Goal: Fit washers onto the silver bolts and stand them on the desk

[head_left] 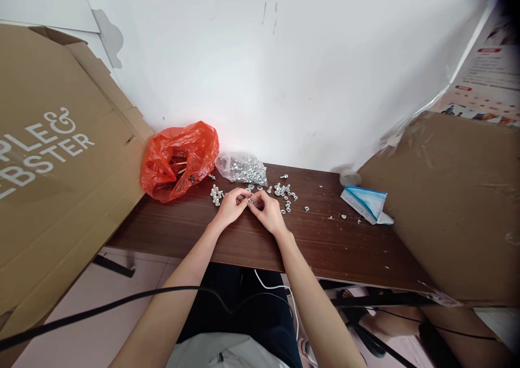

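My left hand and my right hand meet above the dark brown table, fingertips nearly touching. Between them is a small metal bolt, pinched from both sides; the fingers cover most of it, so I cannot tell whether a nut is on it. Left of my left hand, several bolts stand and lie in a cluster. Beyond my right hand are more bolts with loose nuts scattered near them. A few washers lie just behind my fingertips.
A clear plastic bag of metal hardware rests by the wall, next to a red plastic bag. A blue-and-white packet lies at right near a small clear cup. Cardboard flanks the left side. A black cable crosses below my forearms.
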Available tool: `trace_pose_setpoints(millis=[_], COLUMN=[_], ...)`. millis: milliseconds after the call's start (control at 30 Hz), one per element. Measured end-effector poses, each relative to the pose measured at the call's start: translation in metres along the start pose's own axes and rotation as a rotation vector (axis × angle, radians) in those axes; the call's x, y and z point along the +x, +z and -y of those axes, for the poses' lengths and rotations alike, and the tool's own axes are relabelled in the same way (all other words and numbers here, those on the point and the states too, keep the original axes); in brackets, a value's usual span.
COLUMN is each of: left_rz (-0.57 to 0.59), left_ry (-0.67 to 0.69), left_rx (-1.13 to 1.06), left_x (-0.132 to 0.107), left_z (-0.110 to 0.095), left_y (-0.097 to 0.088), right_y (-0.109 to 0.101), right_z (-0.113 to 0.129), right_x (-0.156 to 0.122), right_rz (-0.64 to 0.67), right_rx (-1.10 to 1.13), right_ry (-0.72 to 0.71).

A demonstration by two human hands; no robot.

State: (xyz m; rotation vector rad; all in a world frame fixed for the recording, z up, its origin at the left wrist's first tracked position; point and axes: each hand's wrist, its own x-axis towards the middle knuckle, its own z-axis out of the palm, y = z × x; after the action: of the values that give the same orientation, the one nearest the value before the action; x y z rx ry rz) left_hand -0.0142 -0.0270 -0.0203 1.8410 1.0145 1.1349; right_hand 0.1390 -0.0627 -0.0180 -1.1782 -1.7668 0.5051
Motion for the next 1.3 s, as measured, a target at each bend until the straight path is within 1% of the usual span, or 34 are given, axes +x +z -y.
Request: trace_pose_setpoints(millis=[133, 300, 433, 733, 1000, 1300], left_rz=[-0.052, -0.036, -0.034, -0.024, 0.023, -0.025], left_ry=[-0.006, 0.015, 0.027, 0.009, -0.017, -0.069], left_rx=[0.005, 0.043, 0.079, 0.069, 0.054, 0.138], left_x=[-0.0002, -0.0004, -0.0002, -0.0007, -0.0023, -0.0026], left_z=[0.0018, 0.0015, 0.0001, -0.0001, -0.0041, -0.0057], left_y=[0.0009, 0.0013, 0.0008, 0.0009, 0.0003, 0.0012], right_y=[-0.0006, -0.0007, -0.0006, 0.0001, -0.0009, -0.0014], right_z=[0.0019, 0.0032, 0.0037, 0.0012, 0.0005, 0.0031], right_x=[-0.0002, 0.0001, -0.0002, -0.0001, -0.0009, -0.0008], right_rz=[0.007, -0.028, -0.024, -0.008, -0.007, -0.013], right_rx=[0.002, 0.04, 0.027, 0.017, -0.016, -0.016], right_ry=[0.004, 0.005, -0.001, -0.011, 0.026, 0.042])
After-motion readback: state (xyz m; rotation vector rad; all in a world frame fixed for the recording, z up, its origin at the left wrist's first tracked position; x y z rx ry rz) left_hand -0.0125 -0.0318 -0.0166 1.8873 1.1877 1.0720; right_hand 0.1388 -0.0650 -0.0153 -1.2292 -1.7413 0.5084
